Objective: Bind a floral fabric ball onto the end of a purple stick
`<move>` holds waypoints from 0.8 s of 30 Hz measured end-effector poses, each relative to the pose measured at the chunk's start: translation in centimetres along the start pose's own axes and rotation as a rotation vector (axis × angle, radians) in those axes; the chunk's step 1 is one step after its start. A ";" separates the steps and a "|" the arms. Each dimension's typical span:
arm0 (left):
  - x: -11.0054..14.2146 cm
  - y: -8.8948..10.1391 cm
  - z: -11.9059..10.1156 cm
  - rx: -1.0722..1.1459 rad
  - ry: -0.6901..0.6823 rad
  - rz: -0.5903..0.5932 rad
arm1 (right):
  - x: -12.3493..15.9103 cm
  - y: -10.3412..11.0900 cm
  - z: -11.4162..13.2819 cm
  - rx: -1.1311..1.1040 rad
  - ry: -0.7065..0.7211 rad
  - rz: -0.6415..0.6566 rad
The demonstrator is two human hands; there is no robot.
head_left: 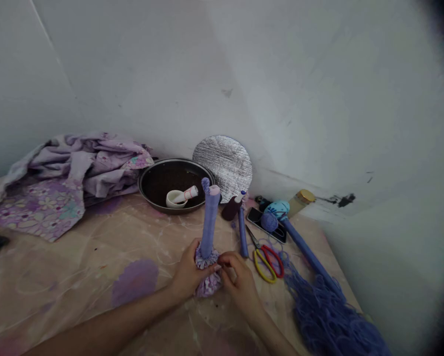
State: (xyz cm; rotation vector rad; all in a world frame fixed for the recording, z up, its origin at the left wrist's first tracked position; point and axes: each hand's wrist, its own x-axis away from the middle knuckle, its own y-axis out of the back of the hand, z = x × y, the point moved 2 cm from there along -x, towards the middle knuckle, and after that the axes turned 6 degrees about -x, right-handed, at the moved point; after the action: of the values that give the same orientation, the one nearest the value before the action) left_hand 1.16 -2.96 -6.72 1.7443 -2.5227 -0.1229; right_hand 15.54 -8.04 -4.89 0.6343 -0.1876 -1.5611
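Observation:
A purple-wrapped tube point(209, 222) stands nearly upright between my hands, with a small braided loop beside its pale top. Gathered floral cloth point(209, 286) forms a ruffle around its lower end. My left hand point(188, 272) is closed around the ruffled base, its thumb across the front. My right hand point(239, 279) is at the cloth's right side, thumb and fingers pinched together. What lies between those fingertips is too small to make out. Scissors point(266, 259) with one yellow and one red handle lie to the right of my right hand.
A dark round pan point(145, 190) holds a white cup point(176, 199); a silver disc point(225, 165) leans on the wall. Bunched floral fabric point(59, 193) lies left. A phone point(254, 216), a yarn ball point(269, 222), another purple tube point(243, 235) and loose purple yarn point(329, 321) lie right.

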 end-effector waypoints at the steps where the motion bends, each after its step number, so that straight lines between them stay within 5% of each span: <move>1: 0.0 0.0 0.0 -0.008 -0.001 -0.005 | -0.2 -0.1 0.0 0.012 0.005 0.012; 7: -0.1 0.0 -0.2 0.078 -0.027 0.027 | -1.4 0.2 0.2 0.053 0.001 0.093; 15: -0.2 0.1 -0.4 -0.055 -0.008 -0.020 | -3.5 3.6 1.9 0.062 -0.067 0.263; 24: -0.2 0.1 -0.5 -0.070 -0.024 -0.048 | -7.4 2.8 1.4 -0.300 -0.263 0.286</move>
State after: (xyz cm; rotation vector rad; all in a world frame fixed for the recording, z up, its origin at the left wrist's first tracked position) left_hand 1.20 -2.72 -6.20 1.7885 -2.4617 -0.2334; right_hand 17.03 -1.64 -0.37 0.1573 -0.2252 -1.3549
